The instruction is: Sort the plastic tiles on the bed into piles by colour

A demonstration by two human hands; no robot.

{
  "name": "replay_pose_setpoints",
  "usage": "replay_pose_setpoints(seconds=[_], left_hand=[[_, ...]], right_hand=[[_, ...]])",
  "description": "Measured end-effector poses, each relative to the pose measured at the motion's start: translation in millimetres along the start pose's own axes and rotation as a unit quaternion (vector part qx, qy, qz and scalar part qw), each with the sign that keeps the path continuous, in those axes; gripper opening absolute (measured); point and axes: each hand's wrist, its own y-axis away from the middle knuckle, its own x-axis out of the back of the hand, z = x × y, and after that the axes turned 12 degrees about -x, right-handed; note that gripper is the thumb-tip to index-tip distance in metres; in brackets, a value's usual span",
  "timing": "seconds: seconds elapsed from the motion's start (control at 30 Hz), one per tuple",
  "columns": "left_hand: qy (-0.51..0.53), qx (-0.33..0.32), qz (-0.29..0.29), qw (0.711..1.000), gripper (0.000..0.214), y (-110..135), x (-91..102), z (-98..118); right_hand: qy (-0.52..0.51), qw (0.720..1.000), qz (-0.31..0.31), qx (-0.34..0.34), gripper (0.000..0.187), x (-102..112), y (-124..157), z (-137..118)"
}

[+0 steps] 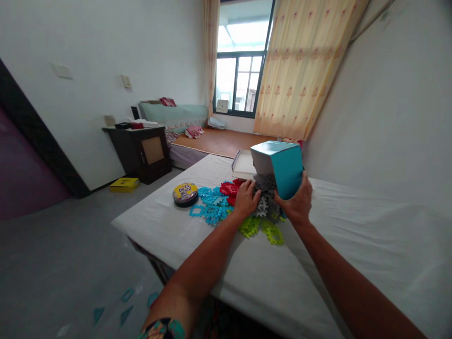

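My right hand (299, 200) grips a blue box (287, 169) by its side, thumb on the near face. The box is tilted, its opening facing down and left over a heap of grey gear-shaped plastic pieces (263, 205). My left hand (246, 200) rests at the left edge of these pieces with its fingers stretched out. Around it lie blue gear pieces (213, 205), red ones (229, 188) and yellow-green ones (250, 227). Whether pieces are still inside the box is hidden.
A round yellow-topped tin (185, 194) stands left of the pieces. A shallow open white tray (243, 163) lies behind them on the white-covered table (197, 240). Blue flat shapes (126, 314) and a yellow box (125, 184) are on the floor. A dark cabinet (141, 150) stands beyond.
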Motion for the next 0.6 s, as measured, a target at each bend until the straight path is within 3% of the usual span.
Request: replay_pose_setpoints(seconds=[0.4, 0.6], left_hand=[[-0.037, 0.017, 0.030, 0.999, 0.072, 6, 21.2, 4], [-0.065, 0.051, 0.059, 0.995, 0.062, 4, 30.2, -4]], right_hand=[[-0.010, 0.998, 0.004, 0.060, 0.108, -12, -29, -47], [-0.001, 0.996, -0.012, 0.094, 0.102, -24, -37, -68]])
